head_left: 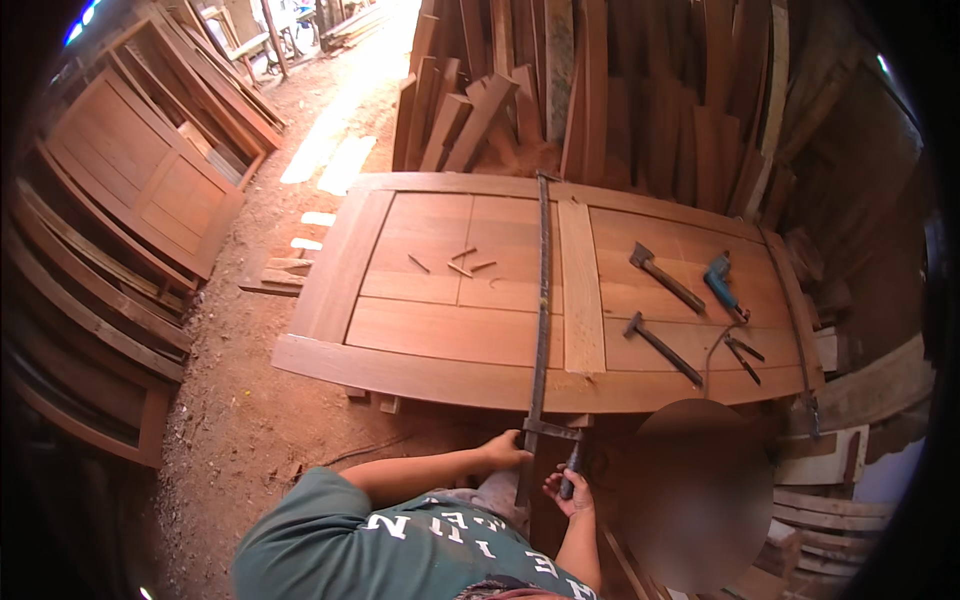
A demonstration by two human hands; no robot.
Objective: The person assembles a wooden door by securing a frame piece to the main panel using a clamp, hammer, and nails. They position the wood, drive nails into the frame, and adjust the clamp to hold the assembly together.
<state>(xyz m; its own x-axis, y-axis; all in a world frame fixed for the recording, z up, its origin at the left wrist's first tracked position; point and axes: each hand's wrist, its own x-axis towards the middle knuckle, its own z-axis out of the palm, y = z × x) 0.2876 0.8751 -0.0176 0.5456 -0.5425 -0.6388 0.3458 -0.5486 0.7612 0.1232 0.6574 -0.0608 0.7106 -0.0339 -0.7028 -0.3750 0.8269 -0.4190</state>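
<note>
A green shirt [400,545] is closest in the head view. The right hand [572,491] has its fingers curled around the dark handle [574,462] of a long clamp [543,300]. The left hand [503,453] touches the clamp's near end; I cannot tell if its fingers close on it. The clamp lies across a wooden door [440,372], between small sticks [461,269] and a blue drill [719,278], hammer [664,350] and pliers [743,358].

Harsh glare on floor [345,115], dark edges.
</note>
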